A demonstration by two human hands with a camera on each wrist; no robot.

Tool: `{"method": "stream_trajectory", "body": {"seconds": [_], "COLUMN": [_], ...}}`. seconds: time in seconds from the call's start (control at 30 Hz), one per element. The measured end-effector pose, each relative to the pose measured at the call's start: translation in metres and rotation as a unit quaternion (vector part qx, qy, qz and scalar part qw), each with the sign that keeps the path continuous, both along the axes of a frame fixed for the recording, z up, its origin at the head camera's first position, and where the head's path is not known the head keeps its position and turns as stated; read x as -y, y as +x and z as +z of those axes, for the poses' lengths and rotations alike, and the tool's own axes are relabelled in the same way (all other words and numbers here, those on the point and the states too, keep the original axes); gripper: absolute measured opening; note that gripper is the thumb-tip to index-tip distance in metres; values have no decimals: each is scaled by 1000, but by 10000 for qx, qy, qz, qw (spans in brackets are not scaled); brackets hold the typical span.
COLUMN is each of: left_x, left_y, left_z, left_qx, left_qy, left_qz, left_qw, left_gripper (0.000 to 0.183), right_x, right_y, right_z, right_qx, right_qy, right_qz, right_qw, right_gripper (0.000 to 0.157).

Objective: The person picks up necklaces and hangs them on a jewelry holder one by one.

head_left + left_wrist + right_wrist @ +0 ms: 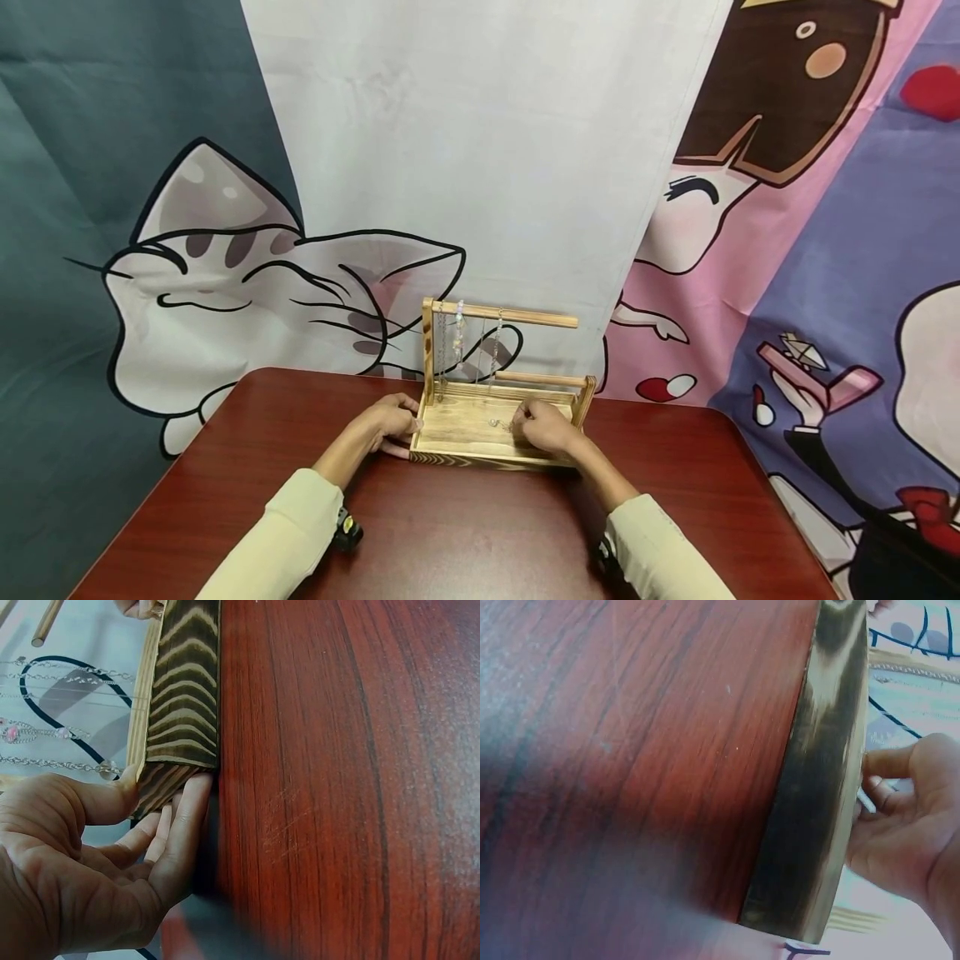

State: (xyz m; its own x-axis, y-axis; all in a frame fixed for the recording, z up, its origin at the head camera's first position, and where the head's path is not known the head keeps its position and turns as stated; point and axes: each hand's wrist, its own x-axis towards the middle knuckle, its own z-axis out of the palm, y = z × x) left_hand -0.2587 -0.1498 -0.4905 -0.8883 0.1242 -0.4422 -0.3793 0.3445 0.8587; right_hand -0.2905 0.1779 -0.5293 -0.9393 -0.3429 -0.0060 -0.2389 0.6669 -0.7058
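A wooden jewelry stand (457,425) with a shallow tray base stands near the table's back edge. My left hand (390,421) grips the tray's left end. In the left wrist view, that thumb lies at the upper rim and the fingers reach against the end wall (169,787). Over the right part of the tray, my right hand (543,425) pinches a thin silvery chain (505,426); a small pale ornament on it lies to the left of the fingers. In the right wrist view, the tray's front wall (810,787) partly hides the right fingertips.
From the upper bar (540,317) hang several chains and a pastel beaded bracelet (459,329). A lower bar (536,380) runs to the right post. The dark red table (480,525) extends in front, and a printed cartoon curtain (480,150) hangs close behind.
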Motion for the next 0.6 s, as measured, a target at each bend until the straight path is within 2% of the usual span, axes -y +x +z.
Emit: {"method": "stream_trajectory", "body": {"seconds": [0.13, 0.2, 0.23, 0.33, 0.4, 0.43, 0.57, 0.6], "left_x": [0, 0, 0, 1, 1, 1, 1, 1], "left_y": [0, 1, 1, 1, 1, 1, 1, 1], "left_z": [0, -1, -2, -3, -3, -3, -3, -3], "left_qx": [-10, -4, 0, 12, 19, 13, -15, -18], "left_qy": [6, 16, 22, 39, 48, 47, 45, 46], "left_qz": [8, 23, 29, 44, 47, 49, 37, 37], "left_qw": [10000, 10000, 10000, 10000, 10000, 10000, 10000, 10000], "left_gripper": [38, 38, 38, 38, 38, 38, 39, 39], "right_x": [6, 2, -3, -14, -16, -16, -7, -6], "right_y": [20, 16, 9, -8, -10, -9, 11, 12], "right_z": [25, 18, 8, -17, -20, -17, 22, 26], "right_qx": [354, 207, 17, -584, -735, -686, -155, -172], "right_qy": [-716, -725, -635, -128, 124, 155, 303, 408], "right_qz": [-118, -104, -32, 131, 205, 218, 66, 63], "right_qw": [9967, 9971, 9980, 9981, 9970, 9973, 9994, 9990], "right_gripper": [11, 11, 11, 13, 13, 13, 12, 12]}}
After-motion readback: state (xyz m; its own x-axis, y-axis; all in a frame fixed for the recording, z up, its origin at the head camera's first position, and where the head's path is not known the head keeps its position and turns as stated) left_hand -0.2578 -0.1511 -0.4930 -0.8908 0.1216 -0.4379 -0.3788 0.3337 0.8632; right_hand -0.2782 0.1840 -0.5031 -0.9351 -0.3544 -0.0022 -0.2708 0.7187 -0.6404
